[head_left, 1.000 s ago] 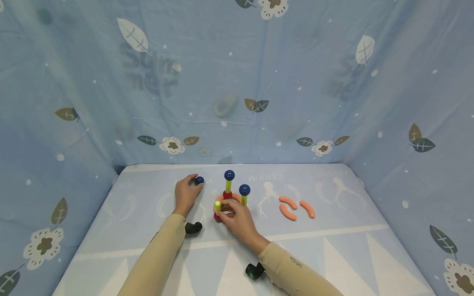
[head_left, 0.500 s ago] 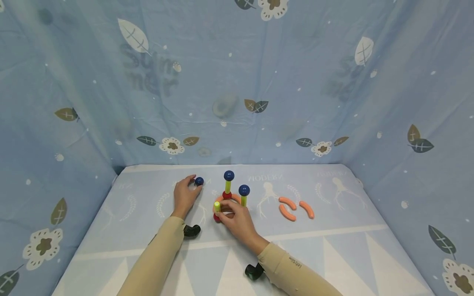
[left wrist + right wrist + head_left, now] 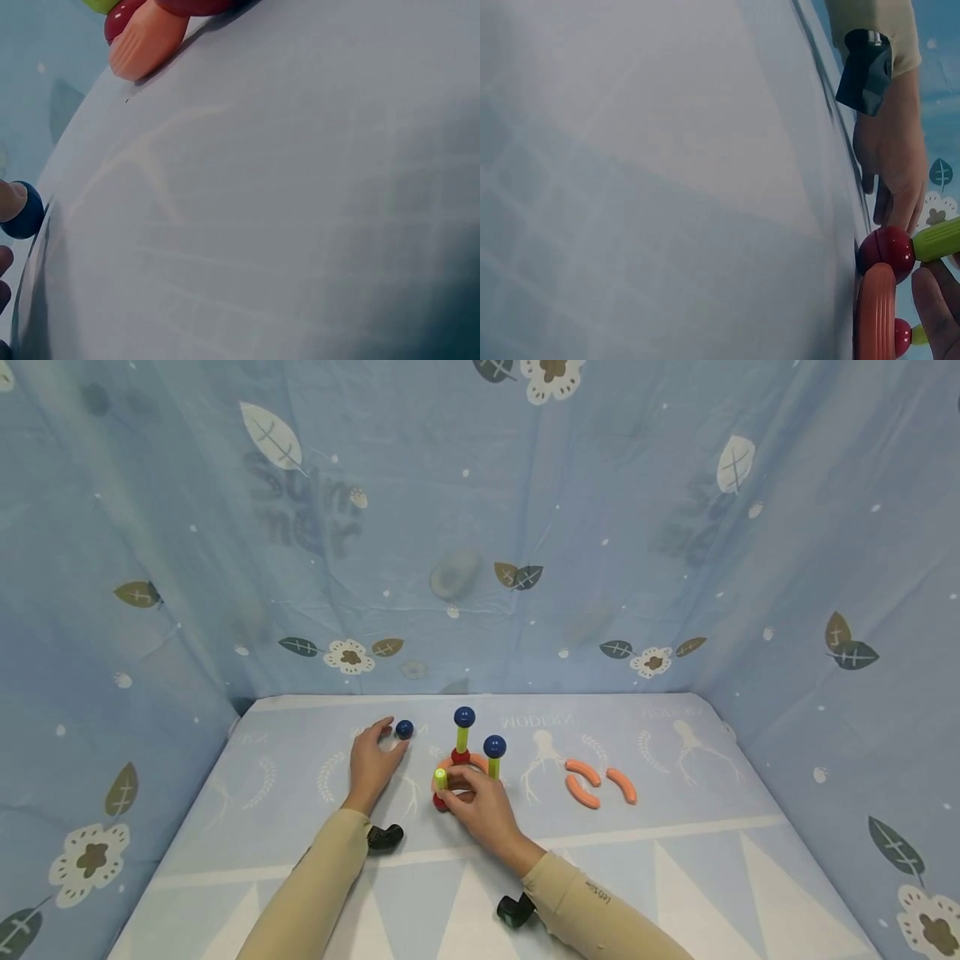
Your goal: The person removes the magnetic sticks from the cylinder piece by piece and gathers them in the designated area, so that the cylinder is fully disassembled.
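Left hand (image 3: 371, 768): thumb and forefinger set apart, one to either side of a blue ball (image 3: 404, 729); whether they grip it cannot be told. Ball lies left of the orange ring (image 3: 478, 761), apart from it.

Right hand (image 3: 482, 806): thumb and fingers pinching a bare-topped green stick (image 3: 441, 781), upright over a red ball (image 3: 439, 802) on the ring's near side.

Hazards, as judged:
Blue ball — liable to roll if one fingertip nudges it unopposed.
Held stick — may lean or work loose if the right hand drifts sideways.
Near capped stick (image 3: 493, 767), just behind the right knuckles: a raised knuckle could knock its blue cap (image 3: 495, 746).
Ring: joints might part under a sideways push.

Views:
Head: full layout, including three loose orange curves (image 3: 622, 785) well to the right, absent from both wrist views.
Left wrist: a fingertip (image 3: 11, 201) overlapping the blue ball; remaining fingers cut off by the edge.
Right wrist: red ball side-on, low at the cloth (image 3: 705, 150), an orange piece against it, left hand beyond; from above, fingers cover much of this join.
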A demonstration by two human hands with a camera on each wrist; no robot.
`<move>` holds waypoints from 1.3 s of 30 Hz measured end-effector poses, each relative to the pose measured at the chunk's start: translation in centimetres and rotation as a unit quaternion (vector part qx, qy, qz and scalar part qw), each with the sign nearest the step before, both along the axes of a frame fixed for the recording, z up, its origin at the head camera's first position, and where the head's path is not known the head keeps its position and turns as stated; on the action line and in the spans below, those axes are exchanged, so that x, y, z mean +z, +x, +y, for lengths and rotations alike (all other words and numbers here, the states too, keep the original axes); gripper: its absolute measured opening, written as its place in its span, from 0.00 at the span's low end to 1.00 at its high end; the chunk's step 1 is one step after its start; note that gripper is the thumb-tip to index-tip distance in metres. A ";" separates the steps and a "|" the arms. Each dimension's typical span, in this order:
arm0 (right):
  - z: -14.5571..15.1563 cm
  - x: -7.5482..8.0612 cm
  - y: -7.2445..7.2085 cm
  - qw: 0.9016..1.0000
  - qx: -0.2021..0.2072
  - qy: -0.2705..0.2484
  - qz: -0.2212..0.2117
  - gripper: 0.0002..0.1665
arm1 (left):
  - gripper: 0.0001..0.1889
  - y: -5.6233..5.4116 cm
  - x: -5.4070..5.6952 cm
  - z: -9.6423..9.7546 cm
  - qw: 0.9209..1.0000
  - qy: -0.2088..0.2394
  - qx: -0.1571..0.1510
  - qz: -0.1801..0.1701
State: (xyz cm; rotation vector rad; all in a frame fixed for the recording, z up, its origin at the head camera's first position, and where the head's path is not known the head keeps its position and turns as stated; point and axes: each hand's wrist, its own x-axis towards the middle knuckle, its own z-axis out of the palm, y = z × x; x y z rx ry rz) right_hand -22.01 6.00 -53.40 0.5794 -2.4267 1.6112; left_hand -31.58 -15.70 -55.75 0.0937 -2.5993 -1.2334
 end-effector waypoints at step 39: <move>1.6 -0.7 1.0 0.997 -0.018 0.073 0.019 0.20 | 0.24 6.3 1.6 1.3 0.995 0.058 -0.048 0.058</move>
